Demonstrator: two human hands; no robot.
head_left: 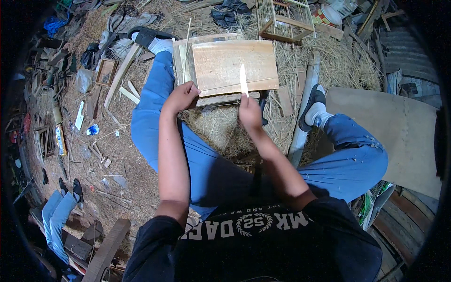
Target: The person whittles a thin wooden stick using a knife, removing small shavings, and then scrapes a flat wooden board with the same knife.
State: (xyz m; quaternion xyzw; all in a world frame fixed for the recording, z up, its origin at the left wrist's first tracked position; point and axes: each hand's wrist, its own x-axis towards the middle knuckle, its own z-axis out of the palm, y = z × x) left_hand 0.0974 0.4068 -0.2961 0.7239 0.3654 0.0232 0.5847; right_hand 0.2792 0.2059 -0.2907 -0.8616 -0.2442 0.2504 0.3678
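My left hand (183,97) is closed, pinching one end of a thin wooden stick (220,87) at the near left corner of a pale wooden board (230,58). The stick runs to the right across the board, close to its near edge. In my right hand (250,113) is a knife (244,81), its bright blade pointing away from me over the board. The blade crosses the stick; whether it presses into it I cannot tell. The board rests on a low wooden support between my legs, and a longer thin strip (188,44) leans along its left side.
Dry shavings and straw (213,124) lie under the board. A slatted wooden cage (286,28) stands at the far right, beside a bucket (327,15). Wood scraps and a small wooden box (106,71) litter the left. Another person's legs (58,218) show at the lower left.
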